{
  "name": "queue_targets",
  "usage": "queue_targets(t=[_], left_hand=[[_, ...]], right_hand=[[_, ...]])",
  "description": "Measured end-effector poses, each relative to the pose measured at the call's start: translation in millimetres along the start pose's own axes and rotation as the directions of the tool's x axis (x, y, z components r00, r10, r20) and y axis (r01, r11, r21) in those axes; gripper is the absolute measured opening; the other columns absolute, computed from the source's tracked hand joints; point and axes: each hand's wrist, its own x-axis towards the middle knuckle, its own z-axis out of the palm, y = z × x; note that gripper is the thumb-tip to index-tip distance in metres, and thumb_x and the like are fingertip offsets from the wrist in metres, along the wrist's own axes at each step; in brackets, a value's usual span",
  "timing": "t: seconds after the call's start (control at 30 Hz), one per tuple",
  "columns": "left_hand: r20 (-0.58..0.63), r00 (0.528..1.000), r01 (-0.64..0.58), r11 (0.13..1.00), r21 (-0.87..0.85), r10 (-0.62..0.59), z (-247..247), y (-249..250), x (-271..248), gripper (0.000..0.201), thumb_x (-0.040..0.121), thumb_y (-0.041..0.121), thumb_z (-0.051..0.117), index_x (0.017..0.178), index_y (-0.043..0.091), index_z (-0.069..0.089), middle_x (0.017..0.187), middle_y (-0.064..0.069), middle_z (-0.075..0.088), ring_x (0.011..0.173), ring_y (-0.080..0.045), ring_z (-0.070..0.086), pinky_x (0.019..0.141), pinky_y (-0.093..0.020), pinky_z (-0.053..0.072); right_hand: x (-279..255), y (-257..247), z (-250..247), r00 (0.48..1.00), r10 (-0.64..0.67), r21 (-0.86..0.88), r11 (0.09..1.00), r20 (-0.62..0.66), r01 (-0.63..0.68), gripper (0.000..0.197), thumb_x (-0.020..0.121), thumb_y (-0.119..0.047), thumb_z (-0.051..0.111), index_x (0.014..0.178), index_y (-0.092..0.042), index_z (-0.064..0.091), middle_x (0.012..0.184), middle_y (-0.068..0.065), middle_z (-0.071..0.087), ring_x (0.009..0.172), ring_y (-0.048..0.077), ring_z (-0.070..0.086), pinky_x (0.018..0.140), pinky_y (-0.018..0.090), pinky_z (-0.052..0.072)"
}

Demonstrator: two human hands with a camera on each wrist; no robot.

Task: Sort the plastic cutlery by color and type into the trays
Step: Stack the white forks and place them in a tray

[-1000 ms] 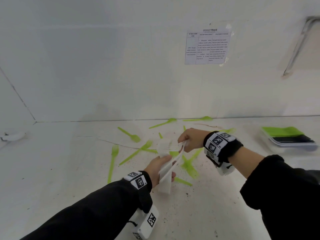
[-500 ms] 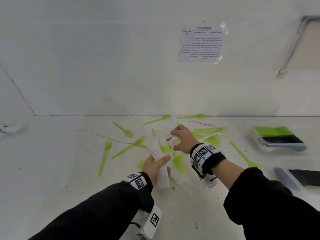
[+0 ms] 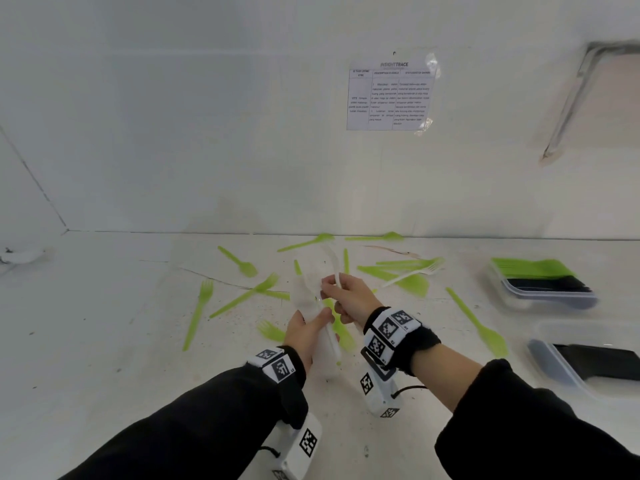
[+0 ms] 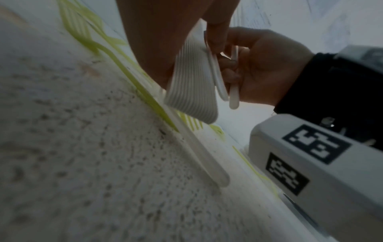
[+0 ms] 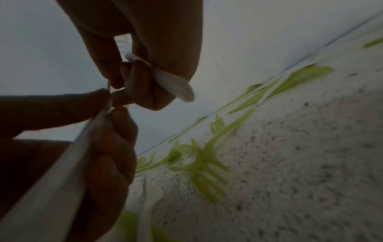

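A thick stack of white plastic cutlery (image 4: 191, 91) sits upright in the person's left hand (image 3: 306, 336), fingers and thumb wrapped round its handles, just above the white tabletop (image 3: 104, 341) near the middle. From the left wrist view the nested handles show as a tight ribbed block. The right hand (image 3: 349, 297) is pressed close against the top of that stack, its fingers curled round a single white piece (image 3: 334, 263) whose upper end pokes up past the knuckles; whether it is a fork or a spoon I cannot tell. The two hands touch at the fingertips.

Around them, green forks and spoons lie scattered flat on the table: one green fork (image 3: 199, 311) off to the left, a green spoon (image 3: 239, 261) behind it, another green spoon (image 3: 479, 327) to the right, and a loose white fork (image 3: 415, 271) lying across green pieces further back. At the right edge stand two clear trays: the far tray (image 3: 550, 299) holds green and black cutlery, the near tray (image 3: 550, 363) holds black pieces. A printed sheet (image 3: 389, 95) is taped to the wall behind.
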Motion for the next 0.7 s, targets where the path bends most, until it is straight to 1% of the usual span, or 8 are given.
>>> queue_targets(t=[0.1, 0.17, 0.3, 0.37, 0.43, 0.47, 0.57, 0.7], left_hand=[[0.019, 1.0, 0.009, 1.0, -0.011, -0.008, 1.9, 1.2, -4.7, 0.009, 0.09, 0.012, 0.061, 0.095, 0.008, 0.055, 0.07, -0.01, 0.055, 0.045, -0.021, 0.052, 0.047, -0.029, 0.046], [-0.012, 1.0, -0.017, 1.0, 0.01, 0.017, 0.5, 0.8, -4.8, 0.012, 0.089, 0.011, 0.063, 0.096, 0.005, 0.055, 0.069, -0.011, 0.054, 0.046, -0.021, 0.053, 0.048, -0.029, 0.046], [-0.038, 0.999, -0.034, 0.999, 0.024, 0.035, -1.5, -0.1, -3.9, 0.02, 0.087, 0.007, 0.063, 0.104, 0.0, 0.055, 0.067, -0.01, 0.054, 0.048, -0.02, 0.053, 0.049, -0.029, 0.045], [-0.043, 0.998, -0.035, 0.999, 0.018, 0.036, -1.5, 0.6, -5.1, 0.02, 0.087, 0.011, 0.064, 0.103, 0.002, 0.056, 0.069, -0.009, 0.054, 0.052, -0.022, 0.053, 0.051, -0.031, 0.045], [-0.061, 0.997, -0.041, 0.999, 0.002, 0.041, -2.4, 1.0, -5.9, 0.016, 0.089, 0.015, 0.062, 0.099, 0.005, 0.054, 0.073, -0.009, 0.052, 0.057, -0.023, 0.052, 0.055, -0.033, 0.046], [-0.071, 0.997, -0.041, 0.999, -0.016, 0.04, -3.5, 1.0, -6.9, 0.015, 0.09, 0.016, 0.06, 0.1, 0.006, 0.053, 0.075, -0.008, 0.051, 0.059, -0.024, 0.051, 0.056, -0.034, 0.046], [-0.095, 0.995, -0.024, 0.996, -0.085, 0.015, -5.8, 0.7, -8.2, 0.019, 0.094, 0.017, 0.052, 0.11, 0.007, 0.05, 0.077, -0.008, 0.049, 0.063, -0.023, 0.051, 0.056, -0.033, 0.045], [-0.099, 0.992, 0.069, 0.989, -0.129, -0.082, -7.8, 0.2, -8.5, 0.033, 0.092, 0.019, 0.049, 0.12, 0.003, 0.049, 0.074, -0.011, 0.049, 0.058, -0.024, 0.051, 0.052, -0.031, 0.045]], right_hand=[[-6.3, -3.0, 4.2, 0.994, -0.108, -0.215, 0.971, -0.03, 0.099, 0.017, 0.093, -0.024, 0.052, 0.076, -0.023, 0.053, 0.076, -0.007, 0.058, 0.049, 0.005, 0.04, 0.04, 0.015, 0.031], [-9.8, -2.0, 7.7, 0.981, -0.19, -0.305, 0.937, -0.043, 0.169, 0.014, 0.094, -0.024, 0.051, 0.081, -0.017, 0.053, 0.08, -0.004, 0.056, 0.062, 0.008, 0.047, 0.049, 0.014, 0.035], [-18.3, 1.5, 15.1, 0.968, -0.251, -0.338, 0.911, 0.002, 0.237, 0.004, 0.091, -0.016, 0.054, 0.093, -0.015, 0.051, 0.083, -0.008, 0.052, 0.081, 0.013, 0.049, 0.063, 0.017, 0.04], [-17.5, 1.9, 13.3, 0.957, -0.277, -0.318, 0.918, -0.088, 0.236, 0.005, 0.09, -0.012, 0.055, 0.093, -0.015, 0.053, 0.086, -0.005, 0.054, 0.083, 0.013, 0.05, 0.062, 0.014, 0.04], [-14.8, 3.1, 10.4, 0.946, -0.265, -0.266, 0.941, -0.187, 0.211, 0.004, 0.088, -0.013, 0.058, 0.09, -0.015, 0.055, 0.084, -0.006, 0.055, 0.084, 0.014, 0.051, 0.066, 0.018, 0.042], [-13.9, 4.9, 10.0, 0.951, -0.24, -0.248, 0.95, -0.196, 0.189, 0.004, 0.087, -0.015, 0.06, 0.087, -0.016, 0.056, 0.08, -0.008, 0.054, 0.082, 0.014, 0.052, 0.066, 0.021, 0.042], [-15.4, 13.2, 13.1, 0.972, -0.183, -0.225, 0.963, -0.146, 0.148, 0.015, 0.085, -0.018, 0.063, 0.074, -0.023, 0.055, 0.074, -0.009, 0.052, 0.07, 0.01, 0.051, 0.057, 0.019, 0.039], [-17.9, 20.7, 15.2, 0.984, -0.175, -0.238, 0.958, -0.032, 0.163, 0.004, 0.086, -0.016, 0.062, 0.086, -0.018, 0.059, 0.075, -0.011, 0.053, 0.062, 0.003, 0.048, 0.046, 0.014, 0.036]])
